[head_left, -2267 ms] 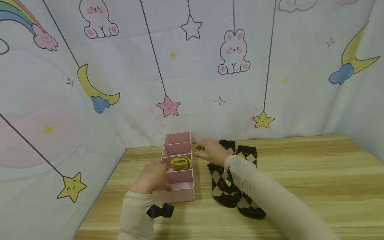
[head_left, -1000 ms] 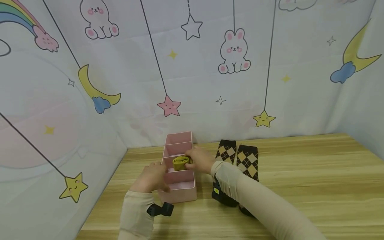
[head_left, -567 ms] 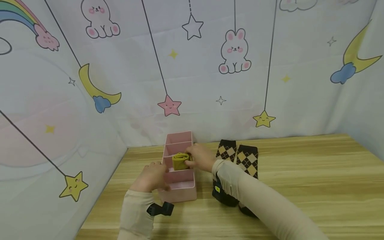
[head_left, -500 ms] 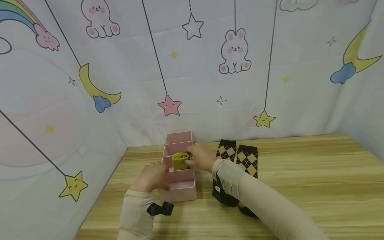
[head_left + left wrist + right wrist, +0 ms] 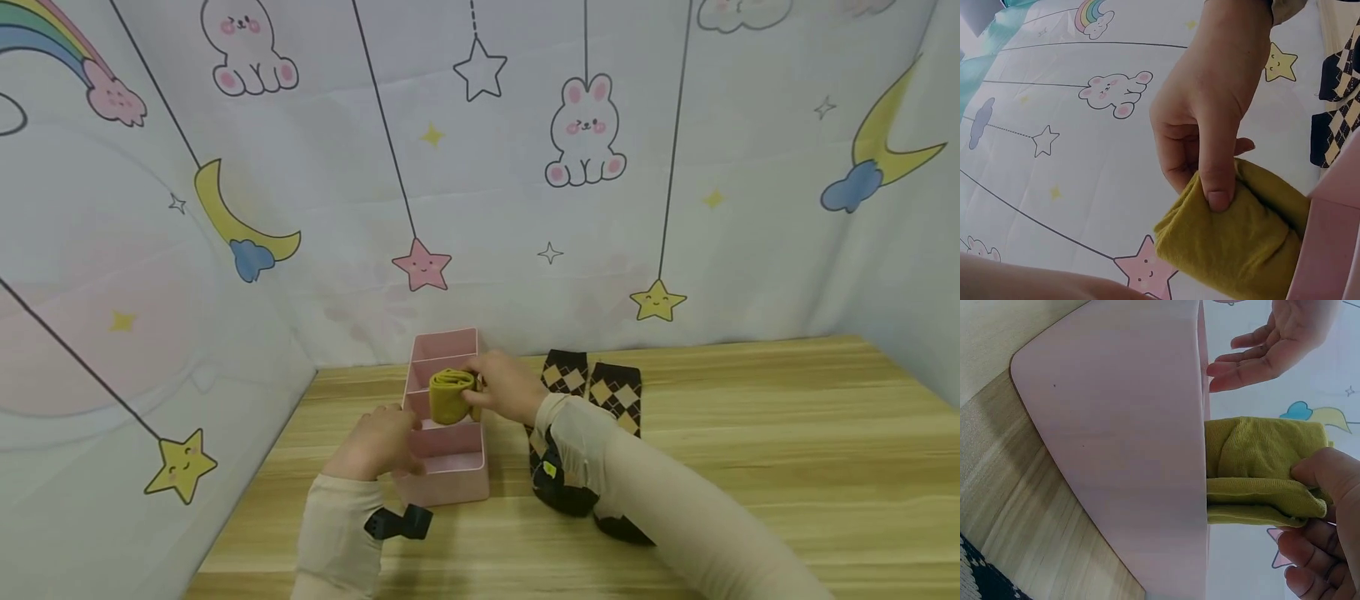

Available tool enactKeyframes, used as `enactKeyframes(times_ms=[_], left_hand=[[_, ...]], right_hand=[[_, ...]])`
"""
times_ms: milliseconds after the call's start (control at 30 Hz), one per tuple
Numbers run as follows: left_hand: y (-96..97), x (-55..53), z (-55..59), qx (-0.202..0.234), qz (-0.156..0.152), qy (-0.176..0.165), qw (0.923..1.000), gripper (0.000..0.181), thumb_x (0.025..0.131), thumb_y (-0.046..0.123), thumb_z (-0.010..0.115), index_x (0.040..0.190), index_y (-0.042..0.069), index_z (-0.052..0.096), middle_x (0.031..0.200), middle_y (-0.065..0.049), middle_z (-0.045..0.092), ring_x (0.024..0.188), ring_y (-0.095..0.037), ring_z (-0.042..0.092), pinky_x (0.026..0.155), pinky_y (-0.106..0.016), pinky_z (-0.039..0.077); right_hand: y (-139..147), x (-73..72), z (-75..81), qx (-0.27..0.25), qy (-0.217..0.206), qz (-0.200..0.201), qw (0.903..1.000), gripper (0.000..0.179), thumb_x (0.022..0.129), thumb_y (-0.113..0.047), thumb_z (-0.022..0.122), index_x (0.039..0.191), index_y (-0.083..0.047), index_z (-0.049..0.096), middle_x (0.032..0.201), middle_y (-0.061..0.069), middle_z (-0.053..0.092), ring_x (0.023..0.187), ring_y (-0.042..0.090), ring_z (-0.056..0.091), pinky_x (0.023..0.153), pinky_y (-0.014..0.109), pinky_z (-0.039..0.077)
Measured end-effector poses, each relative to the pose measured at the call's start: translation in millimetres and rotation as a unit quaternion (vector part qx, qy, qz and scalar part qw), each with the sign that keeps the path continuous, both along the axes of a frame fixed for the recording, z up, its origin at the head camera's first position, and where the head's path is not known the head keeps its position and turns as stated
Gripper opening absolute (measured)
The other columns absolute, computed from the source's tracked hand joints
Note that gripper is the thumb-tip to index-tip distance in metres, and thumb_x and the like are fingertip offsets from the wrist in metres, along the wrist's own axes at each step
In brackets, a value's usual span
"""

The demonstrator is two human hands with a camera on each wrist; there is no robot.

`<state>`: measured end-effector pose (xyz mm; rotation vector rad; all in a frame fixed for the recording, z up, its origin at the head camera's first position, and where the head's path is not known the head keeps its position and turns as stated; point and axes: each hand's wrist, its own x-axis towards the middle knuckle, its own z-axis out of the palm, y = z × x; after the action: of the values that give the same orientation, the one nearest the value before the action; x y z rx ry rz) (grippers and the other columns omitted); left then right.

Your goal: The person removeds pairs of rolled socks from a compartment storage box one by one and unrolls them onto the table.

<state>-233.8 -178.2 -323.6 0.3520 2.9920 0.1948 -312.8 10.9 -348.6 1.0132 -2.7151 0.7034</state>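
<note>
While your right hand [image 5: 510, 387] pinches the mustard cloth roll [image 5: 448, 403], your left hand [image 5: 378, 442] waits at the left rim of the pink box [image 5: 446, 488].

Roll sits spiral end up, bottom within the second compartment from your end, top above the rim; your thumb is on one face, fingers behind, probably because the upper part is easiest to grab between the dividers. Your left fingers are loose and slightly spread, likely placed to steady the box; can't tell if they touch. Two argyle socks [image 5: 617, 398] lie side by side on the table [image 5: 757, 442], right of the box, partly covered by your right forearm, apart enough to leave your hand room.
</note>
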Motion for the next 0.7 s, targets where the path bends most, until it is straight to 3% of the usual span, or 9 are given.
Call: enactKeyframes(times_ms=[233, 467, 700], left_hand=[[6.1, 0.7, 0.2, 0.012, -0.002, 0.022, 0.9997, 0.051, 0.069, 0.02, 0.086, 0.112, 0.002, 0.065, 0.116, -0.016, 0.062, 0.105, -0.034, 0.059, 0.092, -0.047, 0.048], [14.8, -2.6, -2.4, 0.017, -0.041, 0.081, 0.9957, 0.046, 0.071, 0.024, 0.084, 0.109, 0.005, 0.066, 0.106, -0.014, 0.066, 0.099, -0.032, 0.063, 0.088, -0.044, 0.051], [21.3, -3.3, -5.0, 0.049, -0.04, 0.086, 0.9942, 0.048, 0.074, 0.028, 0.082, 0.116, 0.01, 0.066, 0.109, -0.009, 0.065, 0.104, -0.028, 0.06, 0.094, -0.044, 0.049]], right_hand=[[7.1, 3.3, 3.9, -0.031, -0.006, -0.014, 0.9994, 0.029, 0.089, -0.021, 0.066, 0.115, -0.008, 0.065, 0.101, 0.003, 0.068, 0.086, 0.014, 0.059, 0.075, 0.027, 0.051], [18.8, 9.7, 10.1, -0.04, 0.022, -0.032, 0.9985, 0.034, 0.089, -0.021, 0.064, 0.12, -0.008, 0.064, 0.099, 0.004, 0.067, 0.085, 0.015, 0.057, 0.073, 0.027, 0.05], [29.7, 12.6, 10.4, -0.047, 0.042, -0.039, 0.9973, 0.032, 0.089, -0.022, 0.064, 0.118, -0.008, 0.065, 0.109, 0.007, 0.068, 0.091, 0.019, 0.061, 0.076, 0.031, 0.053]])
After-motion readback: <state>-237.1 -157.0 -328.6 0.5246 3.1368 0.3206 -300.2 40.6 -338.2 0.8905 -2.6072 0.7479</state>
